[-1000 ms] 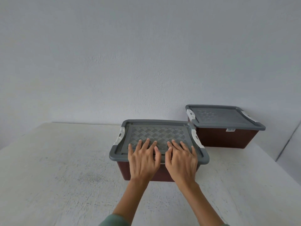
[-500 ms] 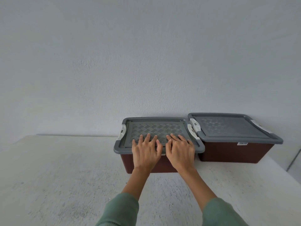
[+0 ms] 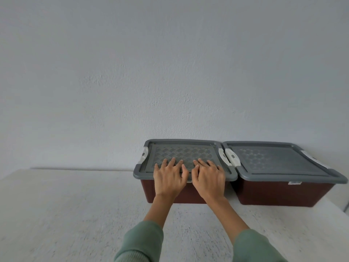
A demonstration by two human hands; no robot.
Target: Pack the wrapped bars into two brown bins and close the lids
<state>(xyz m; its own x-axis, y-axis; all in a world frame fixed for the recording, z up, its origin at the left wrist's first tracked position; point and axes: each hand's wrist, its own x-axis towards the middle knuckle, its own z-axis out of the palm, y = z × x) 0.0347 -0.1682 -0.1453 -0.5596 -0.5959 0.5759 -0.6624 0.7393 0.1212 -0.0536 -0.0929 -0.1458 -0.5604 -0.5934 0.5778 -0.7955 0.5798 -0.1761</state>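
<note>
Looks basically done tbh. Both brown bins sit side by side in the lower right of the frame, against the wall, and both have their gray lids on. Left bin [image 3: 162,193] is under the hands, right bin [image 3: 279,193] is just beside it, lids touching or nearly so at the white latches [image 3: 226,159] in the middle.

Left hand [image 3: 169,177] and right hand [image 3: 208,178] are both flat, palms down on the near edge of the left bin's lid [image 3: 181,152], fingers spread out straight w/ nothing gripped, just resting or pressing on it. Thumbs almost meet in the center.

Bars: can't see any, not on the table [image 3: 75,214] or anywhere else, so prob all inside, but lids are opaque so can't confirm.

What's left imo: maybe make sure the left lid is seated and its latches are snapped down. Can't tell from here if the clips are actually locked on either bin. Right bin's lid [image 3: 279,161] looks flat and closed.
</note>
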